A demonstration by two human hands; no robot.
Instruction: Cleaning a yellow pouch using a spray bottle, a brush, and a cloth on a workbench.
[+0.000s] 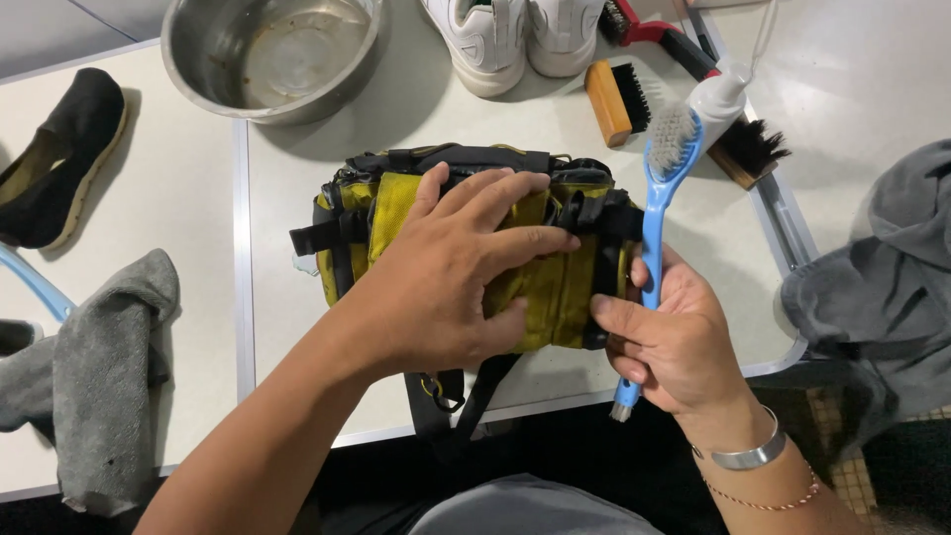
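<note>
So the yellow and black pouch bag point(466, 248) sits on the white bench point(297, 327) right in front of the person, long axis running side to side, straps point(456, 396) dangling off the near edge. The left hand point(446, 277) lies flat on top of it, fingers spread and pressing down across the yellow panel, so it's the hand that's actually on the bag. The right hand point(674, 342) is at the bag's right end, closed around the handle of a blue brush point(656, 238), with the thumb touching the bag's black edge strip. The brush stands nearly upright in the view, bristle head pointing away from the person and just past the bag's far right corner, so its long axis is roughly crosswise to the bag's. Both hands are close together, one on the bag, one clamped on the brush beside it. Beyond the hands there's a steel bowl point(272, 54) up to the left, a pair of white sneakers point(525, 35) straight ahead, and a wooden brush with black bristles point(616, 99) just past the blue brush head. A small white bottle point(718, 99) stands behind the brush head, can't really tell what's in it. Off to the left of the left arm lies a grey cloth point(109, 376) and farther out a black slip-on shoe point(59, 159). More grey cloth point(882, 287) is piled right of the right hand.
</note>
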